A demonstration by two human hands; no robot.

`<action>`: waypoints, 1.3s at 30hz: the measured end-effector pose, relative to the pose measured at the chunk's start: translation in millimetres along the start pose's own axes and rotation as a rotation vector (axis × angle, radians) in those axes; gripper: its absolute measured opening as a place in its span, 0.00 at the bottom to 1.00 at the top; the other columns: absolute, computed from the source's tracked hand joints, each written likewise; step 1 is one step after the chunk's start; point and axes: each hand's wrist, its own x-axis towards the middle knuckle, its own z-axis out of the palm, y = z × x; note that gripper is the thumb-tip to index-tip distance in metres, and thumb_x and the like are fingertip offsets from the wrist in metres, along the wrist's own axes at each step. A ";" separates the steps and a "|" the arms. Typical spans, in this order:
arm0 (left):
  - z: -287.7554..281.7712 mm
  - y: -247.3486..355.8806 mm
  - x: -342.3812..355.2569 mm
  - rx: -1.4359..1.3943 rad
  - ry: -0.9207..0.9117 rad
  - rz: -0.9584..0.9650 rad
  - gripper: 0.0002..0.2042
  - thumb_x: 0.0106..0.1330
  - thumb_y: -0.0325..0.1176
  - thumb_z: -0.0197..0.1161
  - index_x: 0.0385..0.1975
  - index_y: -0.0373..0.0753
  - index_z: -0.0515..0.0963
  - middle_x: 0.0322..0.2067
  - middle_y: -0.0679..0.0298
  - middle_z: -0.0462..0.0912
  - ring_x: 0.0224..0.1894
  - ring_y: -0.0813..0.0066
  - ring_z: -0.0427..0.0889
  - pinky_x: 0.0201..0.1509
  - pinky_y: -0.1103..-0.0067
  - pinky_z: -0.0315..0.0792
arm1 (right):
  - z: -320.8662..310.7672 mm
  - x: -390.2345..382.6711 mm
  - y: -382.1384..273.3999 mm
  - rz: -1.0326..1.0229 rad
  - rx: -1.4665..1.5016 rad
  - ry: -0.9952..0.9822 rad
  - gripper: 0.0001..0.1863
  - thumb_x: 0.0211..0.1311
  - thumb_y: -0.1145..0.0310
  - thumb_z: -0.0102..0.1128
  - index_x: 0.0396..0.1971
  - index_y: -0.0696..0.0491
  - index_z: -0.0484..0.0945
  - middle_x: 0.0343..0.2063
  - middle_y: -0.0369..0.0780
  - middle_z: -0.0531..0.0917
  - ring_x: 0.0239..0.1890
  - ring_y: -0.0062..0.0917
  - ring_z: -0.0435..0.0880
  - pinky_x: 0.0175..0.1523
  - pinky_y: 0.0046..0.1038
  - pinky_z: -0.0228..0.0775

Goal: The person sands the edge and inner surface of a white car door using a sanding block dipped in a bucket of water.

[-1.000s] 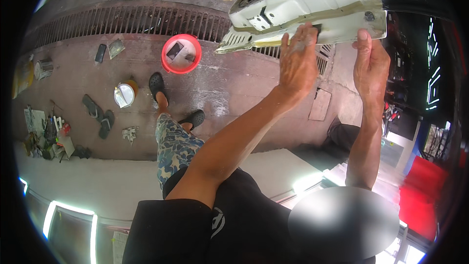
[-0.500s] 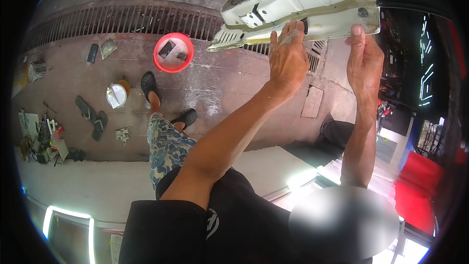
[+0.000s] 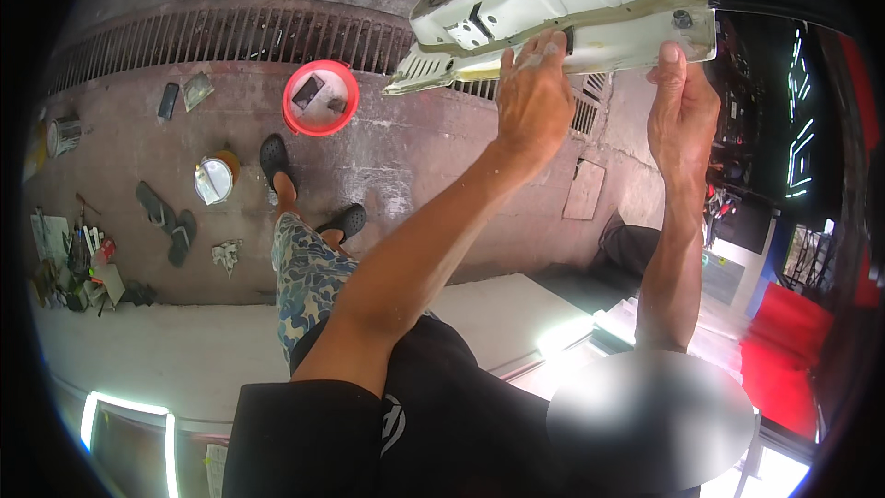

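Note:
A white car body panel (image 3: 636, 0), perhaps a door or tailgate, juts in at the top right, with slots, holes and a bolt along it. Greenish-beige patches show along its edges. My left hand (image 3: 535, 97) lies against the lower part of the panel, its fingers stretched out and dusted with pale powder. A small dark thing (image 3: 569, 40) shows beside those fingertips; whether it is a pad or an opening, I cannot tell. At the panel's right lower corner my right hand (image 3: 684, 115) grips the edge, thumb on the visible side and the other fingers partly hidden.
A red bucket (image 3: 320, 98) with pale liquid and dark pieces stands on the floor. Left of it are a tub (image 3: 216, 179), flip-flops (image 3: 167, 221), a crumpled rag (image 3: 227, 256) and a dark flat item (image 3: 168, 100). A drain grate (image 3: 230, 37) crosses behind; tools (image 3: 88, 263) lie far left.
The floor, bucket and panel sit slightly further left in the picture. My left hand has shifted a little left and up along the panel; my right hand keeps its hold at the corner.

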 end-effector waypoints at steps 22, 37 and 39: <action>27.1 2.3 -28.5 0.060 0.101 0.127 0.29 0.63 0.16 0.57 0.68 0.25 0.67 0.67 0.37 0.70 0.74 0.43 0.66 0.78 0.49 0.53 | 0.5 1.9 -6.4 0.038 0.002 0.000 0.27 0.79 0.49 0.54 0.34 0.61 0.82 0.20 0.38 0.78 0.26 0.18 0.74 0.32 0.27 0.68; 27.6 21.2 -23.0 -0.029 0.140 0.193 0.27 0.63 0.16 0.58 0.65 0.27 0.69 0.64 0.38 0.74 0.70 0.43 0.70 0.75 0.50 0.61 | 3.3 -3.9 7.3 0.068 0.016 0.012 0.29 0.79 0.48 0.54 0.30 0.61 0.80 0.20 0.36 0.78 0.25 0.18 0.71 0.30 0.27 0.65; 17.5 -8.1 -22.9 0.046 0.123 0.138 0.27 0.63 0.17 0.58 0.65 0.26 0.69 0.63 0.37 0.74 0.70 0.41 0.71 0.75 0.50 0.61 | 3.4 1.1 3.5 0.027 0.013 0.020 0.28 0.80 0.48 0.54 0.29 0.61 0.80 0.19 0.36 0.77 0.24 0.17 0.71 0.30 0.26 0.65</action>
